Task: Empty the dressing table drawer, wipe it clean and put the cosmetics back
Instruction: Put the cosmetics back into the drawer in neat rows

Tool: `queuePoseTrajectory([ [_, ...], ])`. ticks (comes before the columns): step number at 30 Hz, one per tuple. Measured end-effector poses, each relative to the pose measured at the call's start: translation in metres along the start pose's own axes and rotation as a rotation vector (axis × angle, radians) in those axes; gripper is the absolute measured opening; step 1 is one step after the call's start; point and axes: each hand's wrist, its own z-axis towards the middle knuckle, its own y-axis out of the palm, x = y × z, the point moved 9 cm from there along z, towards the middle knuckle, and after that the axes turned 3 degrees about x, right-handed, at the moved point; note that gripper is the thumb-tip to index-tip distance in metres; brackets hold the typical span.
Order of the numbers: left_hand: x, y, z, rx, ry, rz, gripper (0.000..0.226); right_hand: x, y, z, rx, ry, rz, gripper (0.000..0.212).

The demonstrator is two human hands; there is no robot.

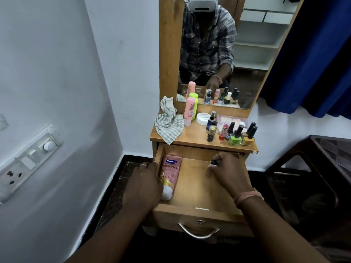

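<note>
Drawer (191,188) pulled fully out of the wooden dressing table, metal handle (198,231) facing the camera. Inside, a pink Vaseline Gluta-Hya tube (170,174) lies along the left wall, white cap toward the front.

Left hand (145,184) rests over the drawer's left wall, just beside the tube; its fingers curl down past the rim, and whether they actually grip the tube cannot be told.

Right hand (227,172) is inside the drawer at the right rear, fingers curled round a small bottle with a black cap (212,167), which stands upright on the drawer floor.

On the bench (190,138) above: a striped cloth (168,123) bunched at the left, a pink bottle (190,111) and a green one (195,106) behind it, a white round jar (203,118), a dark spray bottle (211,120), and a cluster of nail polish bottles (241,134) at the right. The mirror (247,54) rises behind them.
</note>
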Motion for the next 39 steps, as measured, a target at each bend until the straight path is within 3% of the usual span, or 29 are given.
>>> queuePoseTrajectory([
  [16,-0.003,0.0,0.0,-0.018,-0.021,-0.012,0.036,0.003,0.034,0.025,0.108,-0.121,-0.139,0.007],
  [23,-0.002,0.0,0.001,-0.023,-0.023,-0.006,0.036,0.002,0.034,0.027,0.119,-0.11,-0.177,0.006],
  [28,-0.002,0.0,0.0,-0.024,-0.026,-0.004,0.035,0.002,0.042,0.021,0.108,-0.102,-0.231,0.02],
  [32,-0.002,0.001,0.0,-0.028,-0.026,0.007,0.036,0.001,0.036,0.02,0.102,-0.062,-0.201,0.014],
  [39,-0.004,0.004,0.002,-0.005,-0.018,0.014,0.037,-0.022,-0.003,0.014,0.256,-0.203,-0.2,0.013],
])
